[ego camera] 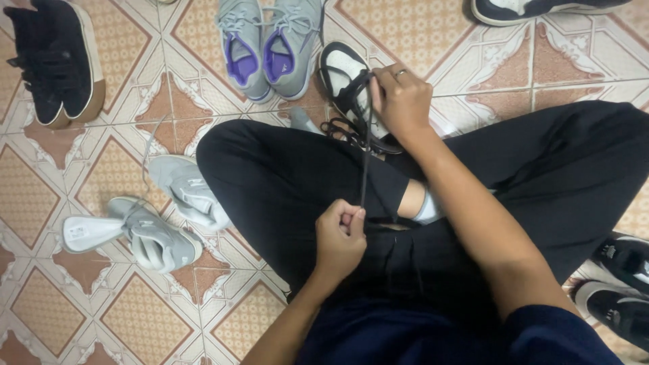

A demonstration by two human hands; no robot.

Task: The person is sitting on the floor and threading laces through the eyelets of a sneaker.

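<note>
Left hand pinches the black shoelace taut; right hand clamps the black-and-white sneaker. Best to pull straight and keep that shoe pinned.

Floor is tiled, approx square tiles laid on the diagonal: orange-tan speckled centres w/ white ornate borders & reddish-brown corner bits. Grout lines pale. Light is even, soft, no hard shadows. Shoes lie scattered on it: 1 black pair w/ tan soles top left, 1 grey pair w/ purple lining top centre, 2 grey sneakers at left, dark shoes at right edge, 1 more at top right. No walls, windows or furniture in view
</note>
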